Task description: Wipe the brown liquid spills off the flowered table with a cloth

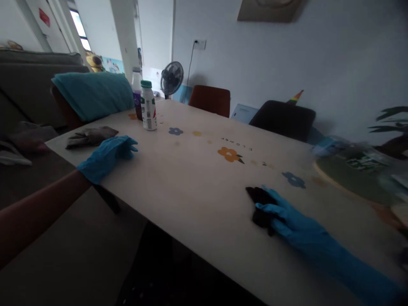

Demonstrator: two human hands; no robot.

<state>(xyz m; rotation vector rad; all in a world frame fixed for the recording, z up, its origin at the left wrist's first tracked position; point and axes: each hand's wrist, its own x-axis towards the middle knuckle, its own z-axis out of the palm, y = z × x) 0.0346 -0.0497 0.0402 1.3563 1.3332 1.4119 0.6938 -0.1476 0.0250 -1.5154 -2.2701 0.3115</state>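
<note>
Holding the black cloth [261, 196]: the blue-gloved right hand [285, 214] has it gripped under bent fingers, down on the worktop [191, 182].
Black cloth's spot: under the right hand, nearer to the person than the orange flower print [228, 154], and a bit left of the blue flower print [293, 180].
Black cloth's feel: probably light, soft and floppy, so it should fold easily and not break. It may slide on the smooth worktop or bunch up if pushed by one edge. Wet or dry, I cannot tell.
Best place to hold the black cloth: its thick middle, I think, with fingers spread over the top.
Black cloth's pointy corner: it sticks out past the fingers, up and to the left in the view.
Black cloth's long way: it seems to slant from that corner down and right toward the palm. It is crumpled and partly hidden, so this is rough.
Left hand [110, 156]: also blue-gloved, fingers loosely out, looking empty, just beside a grey-brown cloth [91, 137].
</note>
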